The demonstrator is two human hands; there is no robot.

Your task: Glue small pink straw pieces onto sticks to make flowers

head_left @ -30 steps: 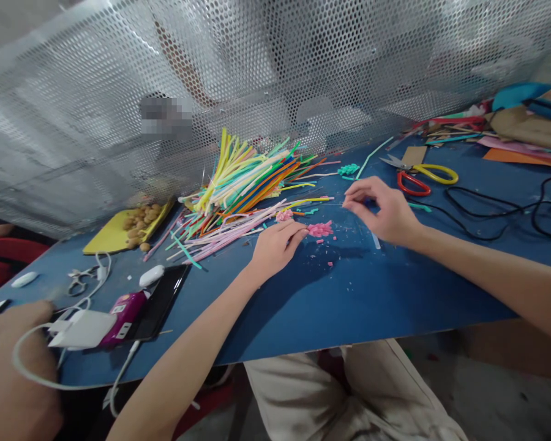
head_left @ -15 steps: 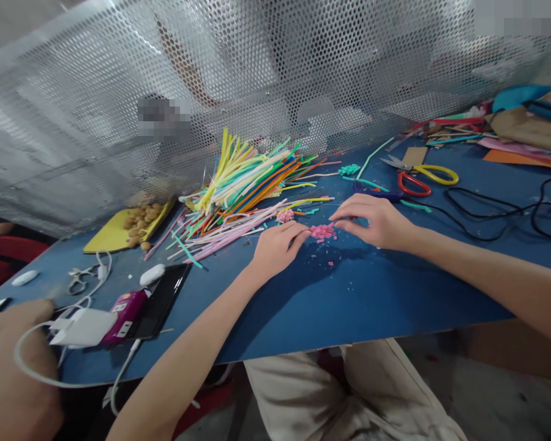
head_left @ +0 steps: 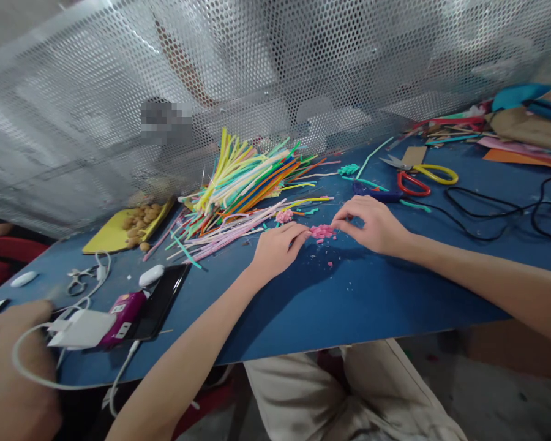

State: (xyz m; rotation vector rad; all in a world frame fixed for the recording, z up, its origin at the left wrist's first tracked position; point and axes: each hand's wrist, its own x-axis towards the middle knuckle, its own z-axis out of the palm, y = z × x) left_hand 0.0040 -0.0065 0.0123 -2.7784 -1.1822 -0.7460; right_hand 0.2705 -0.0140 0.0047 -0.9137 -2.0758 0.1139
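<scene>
On the blue table, my left hand point(head_left: 279, 247) pinches the left end of a small cluster of short pink pieces point(head_left: 322, 231) between thumb and fingers. At the cluster's right end, my right hand point(head_left: 365, 223) has its thumb and forefinger brought together; what lies between the tips is too small to make out. Loose pink bits point(head_left: 330, 264) lie just below the cluster. Behind my left hand sits a lighter pink cluster point(head_left: 284, 216), beside a spread of pale pink and lilac sticks point(head_left: 239, 236).
A heap of coloured sticks point(head_left: 252, 177) lies behind. Scissors point(head_left: 425, 174), a dark blue tool point(head_left: 376, 192), black cable point(head_left: 482, 211) and teal cluster point(head_left: 349, 169) are at right. At left are a phone point(head_left: 163, 300), a white charger point(head_left: 85, 327) and another person's arm point(head_left: 22, 361).
My right hand's thumb and forefinger have drawn closer together at the pink cluster's right end. My left hand keeps its pinch in nearly the same place.
</scene>
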